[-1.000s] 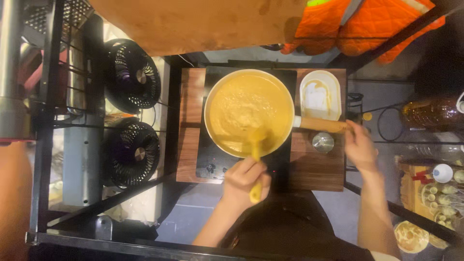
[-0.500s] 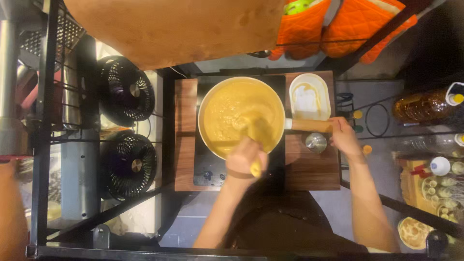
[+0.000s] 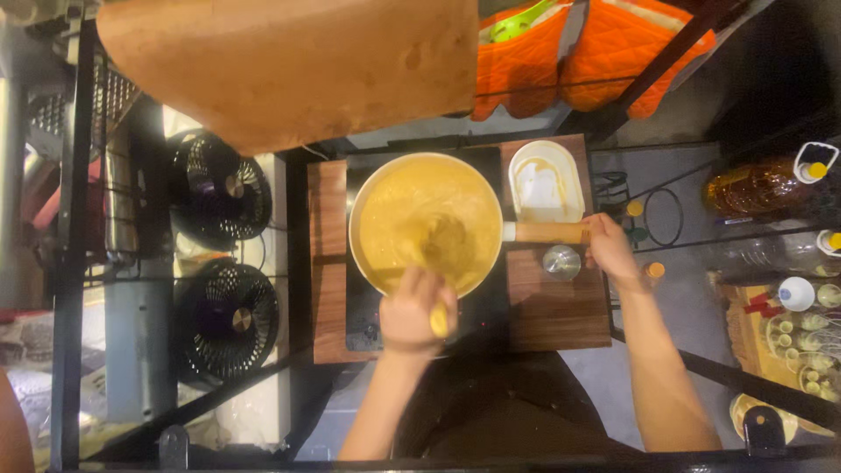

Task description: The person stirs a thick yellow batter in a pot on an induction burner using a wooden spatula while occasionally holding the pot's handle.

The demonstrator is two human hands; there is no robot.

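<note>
Two hands at work, both the person's own, over one pan on a dark cooktop.

Nearest: left hand (image 3: 412, 311), at the near edge of the cooktop (image 3: 368, 315), fingers curled tight round the yellow handle of a spatula (image 3: 441, 263). Handle end pokes out below the knuckles. Spatula's long axis runs from the hand away toward the far side, leaning slightly right; its blade sits in the sauce just right of the pan's centre, well coated.

Pan (image 3: 427, 223): pale rim, round, filled with a thick yellow-orange sauce (image 3: 399, 215). It stands on the cooktop between two wooden boards. A darker patch shows in the sauce around the blade.

Right hand (image 3: 609, 248) is closed on the outer end of the pan's wooden handle (image 3: 545, 232), which points straight right from the rim, over the right board (image 3: 561, 307). So the pan's handle and the spatula lie roughly at right angles, one hand to each.

Just near of the handle, on the right board: a small round metal lid or cup (image 3: 561, 262); cannot tell which. Beyond the handle, at the board's far right corner: an empty white oblong dish (image 3: 546, 181) smeared with sauce.

Room: two black fans (image 3: 219, 263) left, orange quilted mitts (image 3: 613, 61) hanging beyond, amber bottle (image 3: 753, 186) far right.
</note>
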